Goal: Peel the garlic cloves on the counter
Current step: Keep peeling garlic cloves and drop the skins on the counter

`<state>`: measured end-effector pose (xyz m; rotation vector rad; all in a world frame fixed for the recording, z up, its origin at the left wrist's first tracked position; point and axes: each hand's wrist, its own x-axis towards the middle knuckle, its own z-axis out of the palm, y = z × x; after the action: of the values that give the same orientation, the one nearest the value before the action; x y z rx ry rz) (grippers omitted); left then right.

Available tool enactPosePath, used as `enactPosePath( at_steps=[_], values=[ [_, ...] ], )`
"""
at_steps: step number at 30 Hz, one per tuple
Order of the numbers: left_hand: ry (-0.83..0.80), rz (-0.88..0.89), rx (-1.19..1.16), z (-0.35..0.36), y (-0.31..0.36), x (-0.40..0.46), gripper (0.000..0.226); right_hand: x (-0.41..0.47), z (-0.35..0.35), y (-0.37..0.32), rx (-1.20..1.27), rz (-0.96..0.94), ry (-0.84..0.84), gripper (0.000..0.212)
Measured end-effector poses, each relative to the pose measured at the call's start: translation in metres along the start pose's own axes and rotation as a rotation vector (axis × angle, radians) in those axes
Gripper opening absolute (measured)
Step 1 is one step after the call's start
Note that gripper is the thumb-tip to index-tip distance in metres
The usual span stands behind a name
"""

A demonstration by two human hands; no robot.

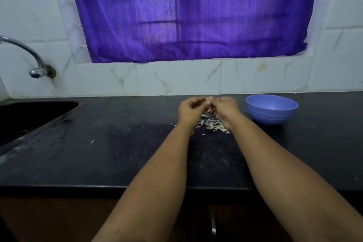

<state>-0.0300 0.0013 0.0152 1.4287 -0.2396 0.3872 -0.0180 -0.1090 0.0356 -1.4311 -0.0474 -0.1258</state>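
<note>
Your left hand (189, 107) and right hand (223, 107) pinch one garlic clove (207, 100) above the bench's (98, 153) back edge. It's tiny and could slip, missing the blue bowl (272, 109).

I see both hands raised together above the counter (117, 153), the left hand (189, 111) touching the right hand (224, 108), with a garlic clove (207, 100) pinched between them. A pile of peels (213, 124) lies on the counter beneath them. A bowl (272, 109) sits just right of the hands, the sink (29, 116) lies far left, and a tap (29, 55) juts from the wall behind it.
</note>
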Motion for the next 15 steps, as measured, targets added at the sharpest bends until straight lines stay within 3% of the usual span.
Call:
enactPosePath(
  at_steps=[10,12,14,15],
  values=[
    [-0.045,-0.037,-0.053,-0.007,-0.006,0.01,0.009,0.003,0.003,0.0,-0.068,-0.004,-0.158,0.017],
    [-0.033,-0.038,-0.005,-0.007,-0.01,0.014,0.007,0.006,-0.001,0.002,-0.292,-0.066,-0.097,0.015],
    [-0.013,-0.031,0.053,-0.007,-0.012,0.016,0.006,0.01,-0.007,-0.001,-0.572,-0.223,0.065,0.009],
    [-0.006,-0.029,0.06,-0.007,-0.012,0.018,0.006,0.01,-0.01,-0.002,-0.601,-0.282,0.117,0.01]
  ],
)
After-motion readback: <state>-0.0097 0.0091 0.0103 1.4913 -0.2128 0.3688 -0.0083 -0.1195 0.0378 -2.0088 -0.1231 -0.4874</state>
